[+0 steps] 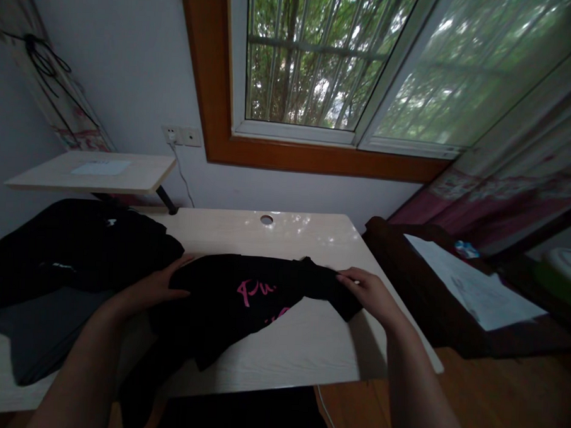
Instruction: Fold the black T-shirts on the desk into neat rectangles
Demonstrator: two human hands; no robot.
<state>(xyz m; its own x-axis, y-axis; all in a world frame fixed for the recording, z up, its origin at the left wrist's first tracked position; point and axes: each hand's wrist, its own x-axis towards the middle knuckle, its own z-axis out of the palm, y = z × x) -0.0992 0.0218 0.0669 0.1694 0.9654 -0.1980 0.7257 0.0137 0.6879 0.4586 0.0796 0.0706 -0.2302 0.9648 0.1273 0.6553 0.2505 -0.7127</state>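
Observation:
A black long-sleeved top with pink lettering lies partly folded on the pale desk. Its left end is held by my left hand, with the thumb on the near side and the fingers at the far edge, partly hidden. At the other end, my right hand pinches the narrow part that looks like a sleeve. A dark length of cloth hangs over the desk's front edge at lower left. Beside my left hand lies a pile of black and grey clothes.
The desk has a round cable hole near the back. A raised shelf with a paper stands at back left. To the right, a dark brown surface holds papers. Behind are a window and a wall socket.

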